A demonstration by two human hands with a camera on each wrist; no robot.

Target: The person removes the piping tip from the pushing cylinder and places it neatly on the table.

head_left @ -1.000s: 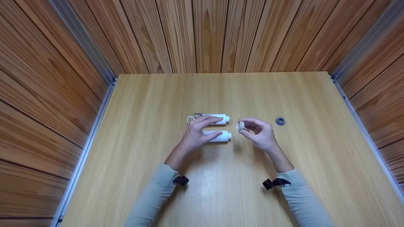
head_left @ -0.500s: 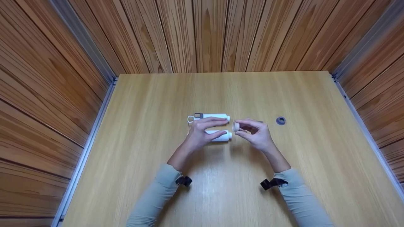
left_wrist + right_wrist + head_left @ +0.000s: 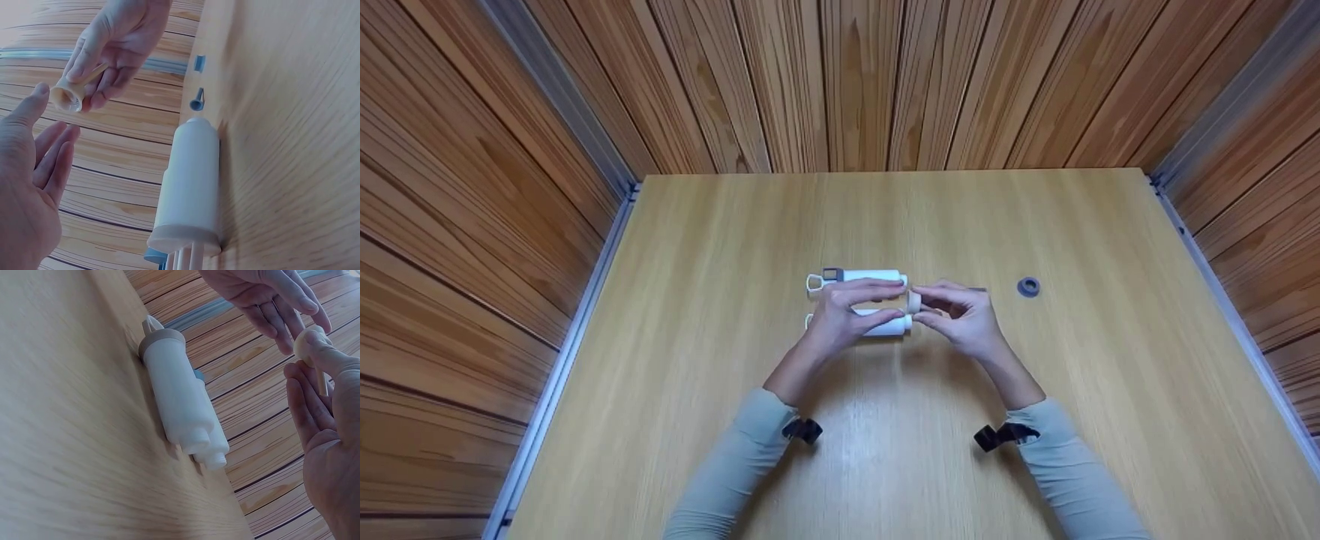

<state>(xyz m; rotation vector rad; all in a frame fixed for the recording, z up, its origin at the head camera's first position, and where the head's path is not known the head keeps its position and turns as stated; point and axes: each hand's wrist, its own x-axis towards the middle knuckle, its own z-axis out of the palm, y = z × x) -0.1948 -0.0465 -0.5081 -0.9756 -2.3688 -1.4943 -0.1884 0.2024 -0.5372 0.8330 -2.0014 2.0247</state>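
Observation:
My right hand [image 3: 971, 322] pinches a cream-coloured cap [image 3: 913, 302] with a thin stem between thumb and fingers, held above the table. In the left wrist view, the hollow end of that cap [image 3: 61, 91] faces my left hand. My left hand [image 3: 840, 315] is raised opposite with fingers straight and apart, its fingertips close to the cap's rim. Below the hands, two white bottles lie on their sides: the near bottle [image 3: 894, 325] and the far bottle [image 3: 874, 275], necks pointing right. The left hand partly covers both in the head view.
A dark grey ring-shaped cap [image 3: 1028, 287] lies to the right on the wooden table [image 3: 840, 217]. Beyond the bottle, a blue-grey cap with a stem [image 3: 197, 104] shows in the left wrist view. Wood-plank walls [image 3: 855, 82] enclose the table's back and sides.
The right hand has moved left with the cap, bringing it to the left fingertips. The cap has turned its open end towards the left hand. The left hand has shifted slightly right.

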